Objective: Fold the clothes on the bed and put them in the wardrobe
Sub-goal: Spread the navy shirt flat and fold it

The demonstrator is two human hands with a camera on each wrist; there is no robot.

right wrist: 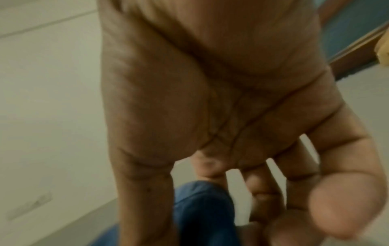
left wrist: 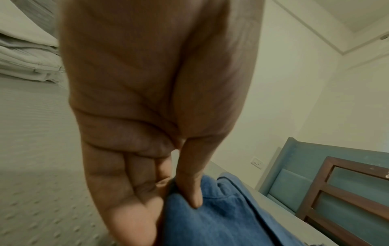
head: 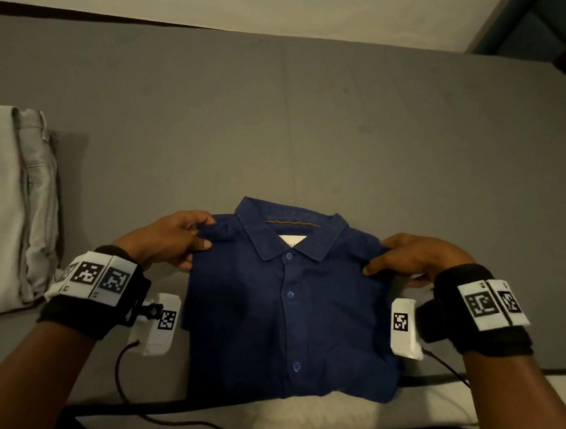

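A navy blue button-up shirt [head: 287,316] lies folded, collar away from me, on the grey bed [head: 316,115] near its front edge. My left hand [head: 207,232] pinches the shirt's left shoulder, thumb on top and fingers at the edge. My right hand [head: 377,257] pinches the right shoulder in the same way. In the left wrist view the left hand [left wrist: 174,191] has its thumb pressed into the blue shirt [left wrist: 231,216]. The right wrist view is blurred: the right hand [right wrist: 179,199] has curled fingers around a fold of the shirt [right wrist: 204,208].
A stack of folded pale grey clothes [head: 8,206] sits on the bed at the far left. A blue padded headboard [head: 560,29] stands at the upper right, with a wooden frame [left wrist: 347,191] beside it. Black cables [head: 157,414] trail over the bed's front edge.
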